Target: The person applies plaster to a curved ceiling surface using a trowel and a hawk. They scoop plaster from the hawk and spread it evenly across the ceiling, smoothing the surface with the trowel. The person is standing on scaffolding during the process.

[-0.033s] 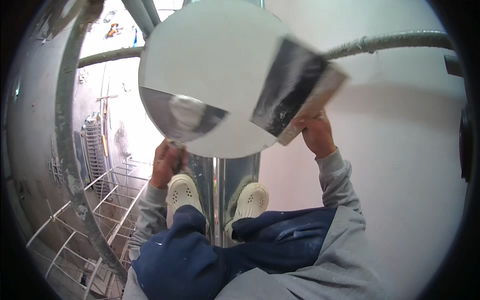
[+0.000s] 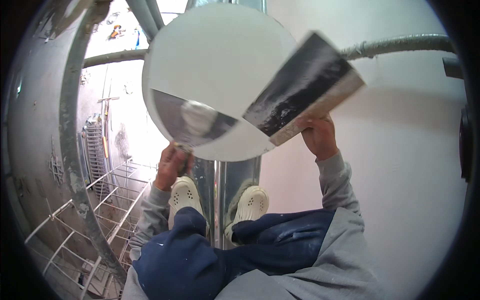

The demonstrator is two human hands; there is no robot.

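Observation:
My left hand [image 2: 171, 166] is closed round the handle of a putty knife [image 2: 167, 117]. On its wide metal blade sits a blob of white putty [image 2: 198, 117]. My right hand [image 2: 319, 136] grips the pale back edge of a broad rectangular filling blade [image 2: 302, 82], its dark face smeared with white and slightly blurred. Both blades are over a large round white surface [image 2: 220, 55], perhaps the top of a bucket; whether they touch it I cannot tell. The filling blade's lower corner lies near the middle right of that surface, the putty knife at its lower left.
My cream clogs [image 2: 251, 204] stand on a narrow metal platform [image 2: 202, 172]. A plaster-spattered scaffold tube [image 2: 70, 135] runs down the left, another tube [image 2: 400, 46] crosses at upper right. A smooth pale wall [image 2: 400, 200] rises on the right. White metal frames [image 2: 107, 192] stand far below left.
The filling blade in my right hand has swung clockwise and to the right. The round white surface, the putty knife and my left hand appear slightly further right and lower.

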